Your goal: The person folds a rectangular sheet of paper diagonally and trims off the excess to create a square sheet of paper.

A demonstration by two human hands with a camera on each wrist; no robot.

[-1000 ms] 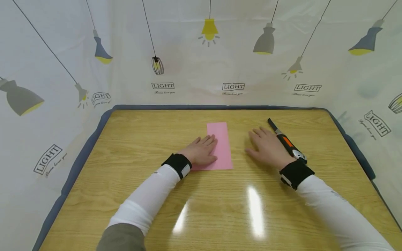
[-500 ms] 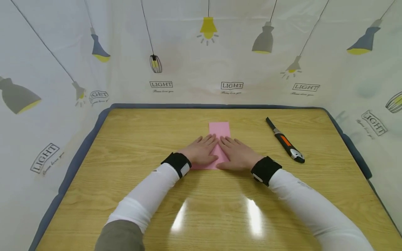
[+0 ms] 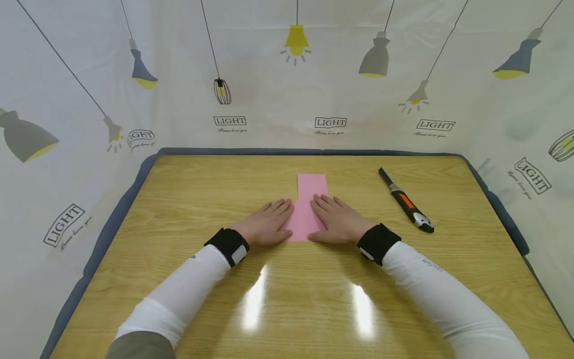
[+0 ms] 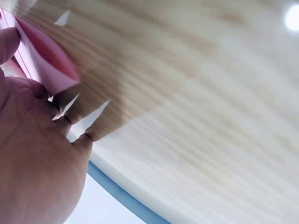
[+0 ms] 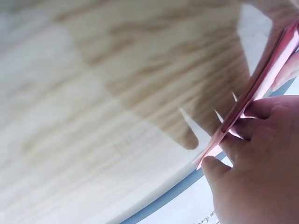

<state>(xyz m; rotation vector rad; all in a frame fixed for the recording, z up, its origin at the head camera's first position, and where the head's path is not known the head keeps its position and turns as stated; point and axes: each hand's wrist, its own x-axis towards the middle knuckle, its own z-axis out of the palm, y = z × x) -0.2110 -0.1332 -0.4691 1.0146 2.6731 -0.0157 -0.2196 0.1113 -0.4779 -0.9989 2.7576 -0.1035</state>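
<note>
A folded sheet of pink paper [image 3: 305,219] lies on the wooden table in front of the person, its narrow part pointing away. My left hand [image 3: 266,224] lies with fingers extended over the paper's lower left edge. On the opposite side my right hand [image 3: 338,220] presses flat on the paper, fingers straight and angled toward the far side. In the left wrist view the paper's folded edge [image 4: 56,84] bulges up into a loop beside the fingers. The right wrist view shows the paper's layered edge [image 5: 252,93] running along the right fingertips.
To the right of the hands lies a utility-knife-like tool [image 3: 406,201] with a black handle, orange inlay, silver end and dark narrow tip. A blue-grey border [image 3: 269,151] edges the table, and a white lamp-print sheet [image 3: 273,65] stands behind it.
My right hand has come from beside the knife-like tool onto the paper's right side. My left hand has slid left, uncovering more of the paper's middle.
</note>
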